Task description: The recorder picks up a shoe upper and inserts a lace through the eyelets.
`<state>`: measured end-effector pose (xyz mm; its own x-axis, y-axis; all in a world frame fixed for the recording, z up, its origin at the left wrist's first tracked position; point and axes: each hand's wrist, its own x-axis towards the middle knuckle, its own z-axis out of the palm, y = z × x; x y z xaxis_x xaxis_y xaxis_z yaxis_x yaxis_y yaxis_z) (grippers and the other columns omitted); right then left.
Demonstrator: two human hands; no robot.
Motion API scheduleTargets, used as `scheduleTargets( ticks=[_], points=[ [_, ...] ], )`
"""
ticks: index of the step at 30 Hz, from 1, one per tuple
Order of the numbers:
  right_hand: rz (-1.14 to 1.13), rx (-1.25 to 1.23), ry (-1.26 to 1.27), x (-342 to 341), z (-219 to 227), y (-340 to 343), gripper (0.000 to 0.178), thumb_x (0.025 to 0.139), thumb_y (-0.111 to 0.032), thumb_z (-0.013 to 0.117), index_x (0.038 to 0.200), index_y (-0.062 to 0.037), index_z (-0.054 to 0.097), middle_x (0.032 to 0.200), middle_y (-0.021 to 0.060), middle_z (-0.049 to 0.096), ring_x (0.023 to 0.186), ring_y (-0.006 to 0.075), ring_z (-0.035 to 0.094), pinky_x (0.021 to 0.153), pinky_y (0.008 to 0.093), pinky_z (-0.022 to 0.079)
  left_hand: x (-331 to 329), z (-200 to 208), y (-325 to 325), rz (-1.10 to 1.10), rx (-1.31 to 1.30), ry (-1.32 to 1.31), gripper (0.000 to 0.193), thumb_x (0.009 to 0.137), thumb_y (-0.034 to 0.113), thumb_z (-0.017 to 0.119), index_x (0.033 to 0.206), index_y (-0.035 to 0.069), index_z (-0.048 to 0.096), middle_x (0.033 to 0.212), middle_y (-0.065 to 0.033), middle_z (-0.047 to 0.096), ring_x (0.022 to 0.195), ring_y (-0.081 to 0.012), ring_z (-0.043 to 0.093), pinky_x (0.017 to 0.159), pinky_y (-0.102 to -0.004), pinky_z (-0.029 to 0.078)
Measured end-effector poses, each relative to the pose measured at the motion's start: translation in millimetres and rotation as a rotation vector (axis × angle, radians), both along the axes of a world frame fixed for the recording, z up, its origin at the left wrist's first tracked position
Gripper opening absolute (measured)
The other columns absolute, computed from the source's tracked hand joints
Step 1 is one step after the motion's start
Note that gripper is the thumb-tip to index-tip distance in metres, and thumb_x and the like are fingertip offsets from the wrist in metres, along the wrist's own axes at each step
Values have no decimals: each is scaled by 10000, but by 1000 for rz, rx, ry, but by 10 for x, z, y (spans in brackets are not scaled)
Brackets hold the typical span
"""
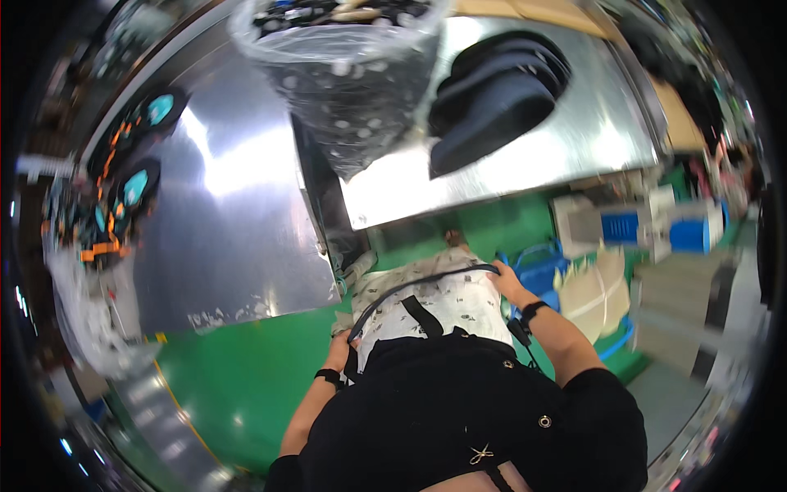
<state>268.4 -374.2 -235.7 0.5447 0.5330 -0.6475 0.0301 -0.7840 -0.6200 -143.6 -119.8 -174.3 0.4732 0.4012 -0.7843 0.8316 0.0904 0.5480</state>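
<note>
Green floor [246, 385]; black top [459, 402]; white patterned apron [443, 299].

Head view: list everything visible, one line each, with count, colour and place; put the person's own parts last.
metal tables: two, shiny steel, upper left and upper centre.
plastic bag: one, clear over dark contents, top centre.
dark pads: a stack, navy, on the right table; count unclear.
shoe parts: several, black with teal and orange, left edge.
floor: green, below the tables.
blue crate: one, right of the person.
black strap: one, arched between both hands.
left hand: gripping the strap's lower end.
right hand: gripping its upper end.
</note>
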Motion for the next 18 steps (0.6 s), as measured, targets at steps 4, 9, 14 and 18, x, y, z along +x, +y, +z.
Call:
scheduleTargets(
  ticks=[4, 9, 14, 18],
  points=[
    [172, 85, 106, 969, 102, -397, 349, 894, -161, 609, 1195, -12, 516, 928, 62, 582, 758, 154, 538, 675, 292, 462, -32, -214, -813, 298, 219, 44, 245, 860, 128, 629, 1083, 37, 587, 909, -220, 652, 892, -391, 623, 789, -394, 480],
    [971, -613, 636, 1819, 1251, -195, 384, 928, -243, 506, 1257, -48, 533, 778, 32, 563, 602, 137, 510, 518, 299, 442, 48, 587, -1932, 304, -1, 256, 215, 835, 101, 619, 1034, 42, 566, 848, -172, 653, 771, -329, 646, 691, -401, 484],
    [1373, -841, 874, 1899, 494, -291, 434, 910, -249, 497, 1322, -115, 515, 864, 63, 623, 759, 181, 595, 670, 327, 497, 489, 902, -2364, 525, -102, 96, 178, 882, 104, 577, 1037, 18, 596, 829, -36, 607, 700, -142, 557, 646, -318, 460],
    [1350, -293, 223, 2011, -541, 51, 428, 822, -201, 653, 1240, -148, 580, 1104, 104, 659, 1034, 278, 618, 889, 360, 482, 75, 189, -2428, 706, -647, 318, 468, 892, 227, 619, 1284, -5, 510, 1161, -133, 610, 991, -226, 617, 778, -322, 516]
  ],
)
